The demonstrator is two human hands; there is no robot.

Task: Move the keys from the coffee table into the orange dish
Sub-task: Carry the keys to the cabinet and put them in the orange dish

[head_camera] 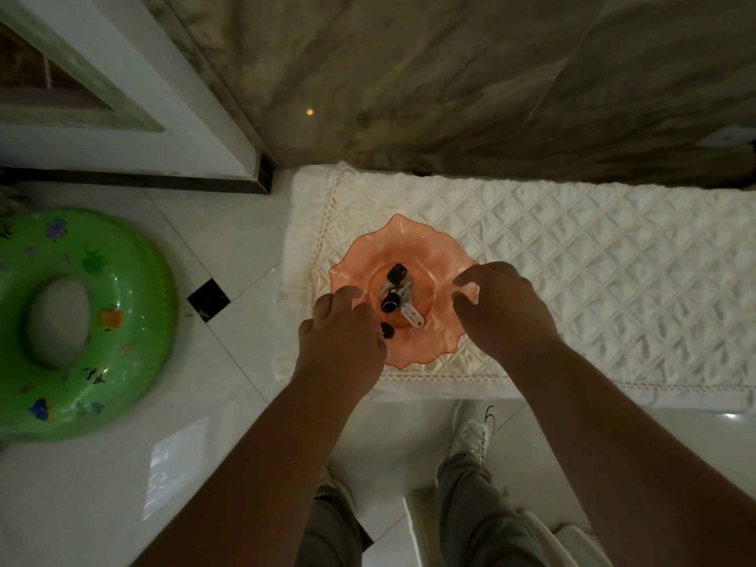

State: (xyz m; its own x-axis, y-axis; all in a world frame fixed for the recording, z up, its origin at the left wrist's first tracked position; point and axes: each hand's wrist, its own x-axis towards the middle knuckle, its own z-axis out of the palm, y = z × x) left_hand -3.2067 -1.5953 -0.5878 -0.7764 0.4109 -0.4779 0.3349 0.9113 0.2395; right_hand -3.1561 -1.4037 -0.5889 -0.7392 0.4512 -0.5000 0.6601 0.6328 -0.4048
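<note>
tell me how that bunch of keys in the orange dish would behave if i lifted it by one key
The bunch of keys would probably dangle and swing loosely, since several separate pieces lie splayed in the orange dish. The white tag and black fobs would likely hang lowest. Metal against a glassy-looking dish may clink or slide.

dish (pixel 403 243) flanked by hands (pixel 341 341) | quilted cover (pixel 593 255) rightward bare

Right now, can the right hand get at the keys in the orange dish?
Probably yes. The right hand hovers open at the right rim of the orange dish, and the keys lie uncovered in its centre. The left hand sits over the opposite rim, not across that path.
</note>
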